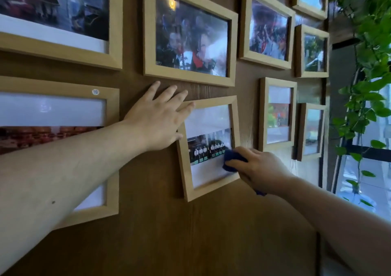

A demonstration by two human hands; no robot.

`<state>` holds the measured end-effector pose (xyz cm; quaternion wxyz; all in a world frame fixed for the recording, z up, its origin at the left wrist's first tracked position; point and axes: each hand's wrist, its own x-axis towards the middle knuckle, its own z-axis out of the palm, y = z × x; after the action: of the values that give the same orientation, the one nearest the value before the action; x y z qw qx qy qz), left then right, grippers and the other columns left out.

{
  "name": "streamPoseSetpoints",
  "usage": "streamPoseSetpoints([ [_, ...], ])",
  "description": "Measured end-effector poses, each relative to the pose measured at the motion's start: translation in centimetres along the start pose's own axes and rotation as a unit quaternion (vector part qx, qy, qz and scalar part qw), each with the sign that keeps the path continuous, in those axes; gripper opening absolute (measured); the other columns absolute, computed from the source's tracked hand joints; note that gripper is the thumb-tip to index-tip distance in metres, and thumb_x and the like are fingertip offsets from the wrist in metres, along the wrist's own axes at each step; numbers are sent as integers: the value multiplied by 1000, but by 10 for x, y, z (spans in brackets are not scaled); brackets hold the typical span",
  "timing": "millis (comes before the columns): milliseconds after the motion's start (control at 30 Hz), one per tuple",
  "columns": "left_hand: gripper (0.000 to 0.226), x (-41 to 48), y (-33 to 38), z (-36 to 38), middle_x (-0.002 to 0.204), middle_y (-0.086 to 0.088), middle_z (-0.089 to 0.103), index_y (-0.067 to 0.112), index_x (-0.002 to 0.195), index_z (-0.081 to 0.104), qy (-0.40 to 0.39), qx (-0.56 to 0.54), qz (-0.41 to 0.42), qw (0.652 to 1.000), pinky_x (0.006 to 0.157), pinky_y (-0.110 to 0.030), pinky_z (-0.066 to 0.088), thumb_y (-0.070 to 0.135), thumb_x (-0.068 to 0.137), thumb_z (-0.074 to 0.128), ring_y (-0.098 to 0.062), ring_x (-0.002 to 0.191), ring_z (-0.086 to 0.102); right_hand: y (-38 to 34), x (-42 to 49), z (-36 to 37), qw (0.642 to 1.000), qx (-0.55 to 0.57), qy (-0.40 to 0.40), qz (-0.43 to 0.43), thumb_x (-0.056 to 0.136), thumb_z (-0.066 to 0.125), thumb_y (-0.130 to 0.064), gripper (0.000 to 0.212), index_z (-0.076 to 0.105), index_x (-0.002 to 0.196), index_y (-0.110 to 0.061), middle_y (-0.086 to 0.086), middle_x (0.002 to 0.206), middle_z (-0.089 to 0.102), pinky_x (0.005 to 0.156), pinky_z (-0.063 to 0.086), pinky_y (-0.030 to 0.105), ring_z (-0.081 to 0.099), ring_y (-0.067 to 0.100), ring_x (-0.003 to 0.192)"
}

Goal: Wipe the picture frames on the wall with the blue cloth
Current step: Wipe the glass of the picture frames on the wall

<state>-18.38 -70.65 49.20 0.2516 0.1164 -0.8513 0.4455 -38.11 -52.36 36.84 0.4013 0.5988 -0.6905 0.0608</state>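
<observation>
A small light-wood picture frame [186, 169] hangs tilted on the brown wood wall [160, 222], holding a group photo with white bands above and below. My right hand [260, 167] is shut on the blue cloth [231, 161], pressing it against the glass at the frame's lower right corner. My left hand [156, 117] lies flat with fingers spread on the wall, its fingertips and thumb resting on the frame's upper left corner and left edge. Most of the cloth is hidden under my right hand.
Several other light-wood frames surround it: a large one above [231, 49], two on the left [115, 32] [112, 148], smaller ones on the right [263, 114] [300, 131]. A trailing green plant [368, 68] and a window [366, 182] stand at the right edge.
</observation>
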Motion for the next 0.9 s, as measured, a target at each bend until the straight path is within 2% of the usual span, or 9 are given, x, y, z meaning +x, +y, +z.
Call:
streamPoseSetpoints([
  [133, 78, -27, -12, -14, 160, -13, 16, 21, 151, 7, 34, 14, 6, 999, 118, -54, 11, 62, 89, 33, -32, 146, 13, -6, 23, -18, 995, 29, 95, 12, 85, 61, -21, 34, 60, 119, -18, 10, 118, 56, 53, 55, 40, 61, 26, 82],
  [233, 77, -54, -29, -29, 158, -14, 22, 18, 151, 14, 42, 43, 9, 998, 117, -53, 15, 62, 89, 31, -32, 145, 18, -16, 51, -32, 987, 39, 156, 12, 84, 57, -26, 36, 56, 120, -21, 9, 117, 53, 49, 50, 33, 59, 26, 79],
  [400, 76, -97, -74, -53, 157, -15, 25, 16, 150, 18, 42, 64, -13, 997, 116, -53, 20, 62, 90, 31, -32, 144, 21, -52, 100, -62, 969, 67, 237, 15, 81, 62, -26, 40, 55, 119, -24, 6, 116, 51, 55, 34, 26, 58, 26, 73],
  [500, 76, -125, -105, -65, 155, -16, 29, 14, 148, 24, 36, 72, -34, 996, 114, -54, 24, 60, 89, 34, -33, 142, 25, -84, 129, -82, 954, 115, 276, 10, 77, 67, -20, 40, 59, 117, -25, 7, 115, 56, 49, 41, 29, 58, 28, 69],
  [667, 80, -178, -152, -70, 154, -18, 32, 10, 147, 29, 16, 93, -60, 994, 114, -53, 26, 63, 86, 36, -34, 141, 29, -145, 169, -110, 940, 150, 307, -20, 77, 69, -15, 39, 62, 116, -21, 7, 120, 56, 51, 50, 38, 60, 27, 83],
  [767, 86, -203, -170, -63, 152, -18, 35, 9, 146, 31, 1, 98, -65, 993, 114, -53, 29, 68, 84, 38, -34, 140, 31, -181, 187, -121, 933, 157, 321, -32, 79, 67, -17, 38, 61, 116, -19, 8, 120, 55, 49, 50, 38, 59, 26, 87],
  [833, 87, -217, -179, -56, 151, -18, 37, 10, 146, 31, -11, 90, -71, 993, 114, -52, 29, 71, 84, 34, -33, 140, 32, -205, 195, -124, 933, 154, 323, -51, 81, 64, -19, 37, 61, 117, -16, 12, 119, 55, 49, 52, 41, 59, 30, 88],
  [900, 88, -225, -185, -49, 152, -16, 37, 11, 146, 30, -19, 79, -73, 994, 116, -51, 25, 74, 84, 26, -32, 140, 31, -225, 200, -125, 934, 141, 321, -65, 83, 61, -22, 37, 59, 119, -15, 14, 119, 55, 50, 51, 37, 59, 30, 85],
])
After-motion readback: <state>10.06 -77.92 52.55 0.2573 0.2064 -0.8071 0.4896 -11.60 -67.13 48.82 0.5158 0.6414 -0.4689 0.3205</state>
